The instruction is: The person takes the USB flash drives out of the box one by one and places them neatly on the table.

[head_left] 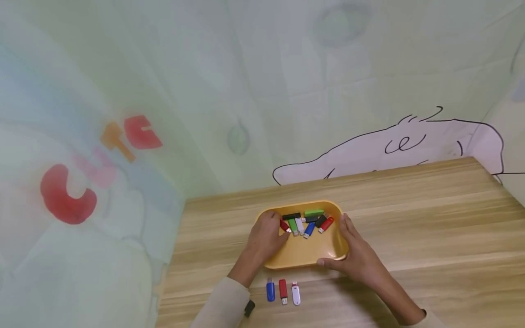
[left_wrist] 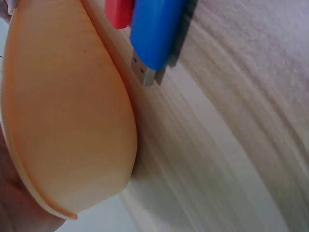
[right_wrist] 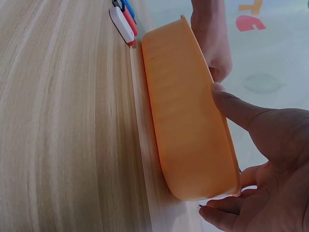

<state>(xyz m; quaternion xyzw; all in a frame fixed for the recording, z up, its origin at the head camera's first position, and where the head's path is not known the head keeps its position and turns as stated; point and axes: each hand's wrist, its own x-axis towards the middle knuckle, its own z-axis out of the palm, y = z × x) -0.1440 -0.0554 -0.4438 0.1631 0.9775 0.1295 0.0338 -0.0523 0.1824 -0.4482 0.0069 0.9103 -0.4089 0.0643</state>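
An orange plastic tray (head_left: 303, 255) sits on the wooden table with several USB sticks inside, mostly along its far side. My left hand (head_left: 264, 234) reaches over the tray's left end, fingers bent down inside. A red USB stick (head_left: 285, 226) lies right at its fingers and thumb, and I cannot tell whether they pinch it. With my right hand (head_left: 362, 259) I hold the tray's near right corner, thumb on the near rim and fingers along the right side. Inside lie green (head_left: 313, 212), blue (head_left: 309, 230) and red (head_left: 326, 224) sticks, among others.
In front of the tray, a blue USB stick (head_left: 270, 290), a red one (head_left: 283, 291) and a white one (head_left: 296, 294) lie in a row. A black stick (head_left: 249, 308) shows partly beside the left sleeve. A printed cloth (head_left: 254, 91) hangs behind the table (head_left: 430, 228).
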